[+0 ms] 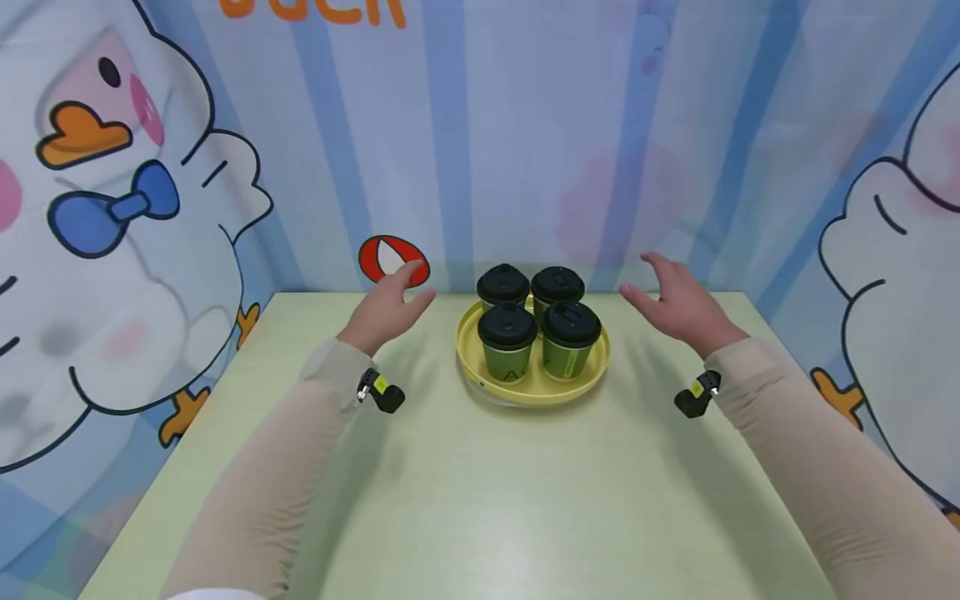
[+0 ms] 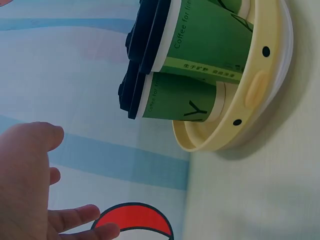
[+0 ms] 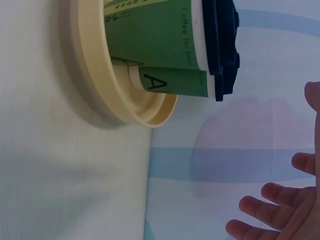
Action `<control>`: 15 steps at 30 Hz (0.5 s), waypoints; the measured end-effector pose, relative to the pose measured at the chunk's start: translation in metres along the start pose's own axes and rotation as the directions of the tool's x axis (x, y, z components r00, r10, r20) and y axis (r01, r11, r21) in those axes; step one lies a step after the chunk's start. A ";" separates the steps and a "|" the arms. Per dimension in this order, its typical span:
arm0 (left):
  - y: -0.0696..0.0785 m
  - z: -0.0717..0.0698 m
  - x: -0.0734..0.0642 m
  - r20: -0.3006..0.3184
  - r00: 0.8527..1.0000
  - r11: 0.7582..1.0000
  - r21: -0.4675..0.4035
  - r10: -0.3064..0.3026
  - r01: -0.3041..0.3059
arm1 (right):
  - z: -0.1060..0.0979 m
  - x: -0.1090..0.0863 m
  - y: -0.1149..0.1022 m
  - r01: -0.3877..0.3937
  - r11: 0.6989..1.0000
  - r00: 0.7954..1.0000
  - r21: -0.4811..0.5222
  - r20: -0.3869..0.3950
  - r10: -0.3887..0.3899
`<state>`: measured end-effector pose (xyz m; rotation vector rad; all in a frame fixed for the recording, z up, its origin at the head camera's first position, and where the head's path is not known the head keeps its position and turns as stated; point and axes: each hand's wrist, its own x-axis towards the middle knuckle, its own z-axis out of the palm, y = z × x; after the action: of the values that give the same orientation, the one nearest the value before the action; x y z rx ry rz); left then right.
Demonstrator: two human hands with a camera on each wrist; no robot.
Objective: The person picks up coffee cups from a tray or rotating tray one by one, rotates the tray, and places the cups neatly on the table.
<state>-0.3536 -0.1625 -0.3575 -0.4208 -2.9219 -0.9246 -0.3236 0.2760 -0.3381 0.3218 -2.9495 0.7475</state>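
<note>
Several green paper coffee cups [image 1: 507, 360] with black lids [image 1: 572, 323] stand upright, close together, on a round yellow tray [image 1: 542, 395] near the back of the table. My left hand [image 1: 386, 308] hovers to the left of the tray, fingers spread and apart from the cups. To the right of it, my right hand [image 1: 684, 307] is held up in the same way, holding nothing. The left wrist view shows the tray's rim [image 2: 239, 125] with black dots and a small raised oval on it. In the right wrist view, printed letters show on a cup [image 3: 172, 82].
The pale table [image 1: 525, 500] runs back to a cloth backdrop [image 1: 510, 133] with blue stripes and cartoon ducks. A red and white printed shape [image 1: 371, 260] is on the backdrop behind my left hand. Each wrist wears a small black camera [image 1: 386, 393].
</note>
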 end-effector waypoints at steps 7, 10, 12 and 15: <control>0.007 0.008 -0.002 -0.045 0.999 0.997 -0.068 0.021 -0.024 | 0.003 -0.001 -0.007 0.030 0.998 0.999 0.049 -0.035 -0.028; 0.012 0.013 0.000 -0.057 0.998 0.995 -0.094 0.028 -0.034 | 0.004 -0.002 -0.010 0.028 0.997 0.999 0.069 -0.046 -0.025; 0.016 0.016 0.001 -0.061 0.998 0.994 -0.104 0.031 -0.037 | 0.005 -0.003 -0.011 0.029 0.997 0.998 0.077 -0.052 -0.025; 0.024 0.022 0.003 -0.056 0.997 0.994 -0.099 0.045 -0.051 | 0.005 -0.004 -0.013 0.031 0.996 0.998 0.086 -0.060 -0.026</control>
<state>-0.3491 -0.1299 -0.3616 -0.4616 -2.8127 -1.0623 -0.3172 0.2635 -0.3368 0.3411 -2.8568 0.8677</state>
